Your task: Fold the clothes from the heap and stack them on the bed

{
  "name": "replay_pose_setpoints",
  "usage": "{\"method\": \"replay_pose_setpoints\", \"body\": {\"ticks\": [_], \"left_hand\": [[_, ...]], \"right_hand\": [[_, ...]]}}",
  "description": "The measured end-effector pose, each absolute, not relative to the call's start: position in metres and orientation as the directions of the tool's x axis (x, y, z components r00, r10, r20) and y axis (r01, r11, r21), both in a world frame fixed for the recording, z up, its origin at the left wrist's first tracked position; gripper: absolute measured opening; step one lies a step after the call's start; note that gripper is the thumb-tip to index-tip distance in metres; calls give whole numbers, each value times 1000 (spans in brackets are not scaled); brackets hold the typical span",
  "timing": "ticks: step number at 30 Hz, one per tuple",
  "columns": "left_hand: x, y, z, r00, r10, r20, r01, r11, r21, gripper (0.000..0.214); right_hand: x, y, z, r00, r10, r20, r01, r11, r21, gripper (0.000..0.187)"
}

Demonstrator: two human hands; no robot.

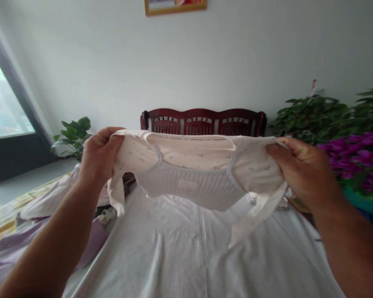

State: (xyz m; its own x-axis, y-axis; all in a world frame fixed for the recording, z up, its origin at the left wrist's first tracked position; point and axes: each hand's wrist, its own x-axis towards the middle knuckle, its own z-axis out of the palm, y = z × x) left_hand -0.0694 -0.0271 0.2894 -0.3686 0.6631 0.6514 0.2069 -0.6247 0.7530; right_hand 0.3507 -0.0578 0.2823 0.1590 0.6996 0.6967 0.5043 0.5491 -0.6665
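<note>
Your left hand [98, 155] is clenched on one shoulder of a small white baby top [199, 174], fingers curled over the upper edge and thumb pressed on the near side. Your right hand [301, 174] grips the other shoulder the same way, thumb laid along the fabric. The baby top hangs stretched level between the two hands, raised clear of what lies below. Its neckline runs along the top, a ribbed panel with a small label [186, 185] sits at the middle, and faint printed sprigs dot the shoulders. One short sleeve [116, 194] dangles just under your left hand, and another loose flap droops below your right. Directly beneath, a large white ribbed cloth [186, 248] is spread flat, reaching from the bottom edge of the view up to the garment's hem. To its left lies a lavender cloth [6, 256], rumpled, with more pale laundry bunched near your left forearm. Behind the top stands a dark red wooden bench [203, 121], its slatted back showing above the neckline. A leafy potted plant [73, 132] stands at the far left by a window [3, 103], and on the right, purple flowers [357, 153] sit in front of green foliage [313, 114]. A gilt picture frame [175, 6] hangs high on the pale wall.
</note>
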Motion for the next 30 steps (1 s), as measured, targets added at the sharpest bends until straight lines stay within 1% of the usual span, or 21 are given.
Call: {"method": "replay_pose_setpoints", "body": {"ticks": [2, 4, 6, 8, 9, 12, 14, 16, 19, 24, 26, 28, 30], "left_hand": [[-73, -37, 296, -349, 655, 670, 290, -604, 742, 24], [-75, -39, 297, -306, 687, 659, 361, -556, 748, 27], [-76, -29, 286, -246, 751, 613, 423, -486, 765, 32], [-75, -8, 262, -173, 813, 555, 498, -414, 762, 34], [-74, 5, 246, -120, 850, 513, 543, -376, 750, 33], [-71, 44, 188, 5, 883, 469, 729, -324, 603, 32], [-69, 64, 152, 17, 914, 405, 801, -255, 541, 32], [-67, 77, 128, 26, 936, 350, 846, -207, 491, 33], [-62, 89, 115, 29, 952, 305, 883, -167, 439, 34], [-51, 110, 113, -40, 971, 235, 931, -49, 362, 35], [-42, 120, 104, -73, 974, 217, 937, -8, 349, 33], [-31, 127, 90, -91, 974, 209, 941, 16, 338, 32], [-18, 129, 74, -82, 974, 213, 946, 9, 324, 39]], "right_hand": [[354, -64, 286, 179, 778, 602, 341, 525, -780, 29], [356, -61, 283, 176, 846, 503, 206, 468, -859, 28], [355, -49, 273, 119, 905, 409, 133, 394, -910, 31], [353, -32, 252, 42, 941, 337, 124, 329, -936, 36], [351, -21, 238, 15, 951, 308, 139, 303, -943, 37], [347, 10, 187, -16, 950, 313, 238, 307, -921, 37], [347, 28, 153, -1, 951, 309, 305, 294, -906, 38], [350, 42, 126, 19, 950, 313, 358, 285, -889, 41], [358, 58, 100, 21, 956, 292, 452, 251, -856, 45], [366, 87, 82, 25, 966, 256, 652, 179, -737, 47], [364, 97, 77, 64, 971, 232, 698, 123, -705, 42], [361, 103, 71, 106, 972, 208, 751, 58, -658, 34], [358, 103, 65, 134, 972, 194, 799, 10, -601, 25]]}}
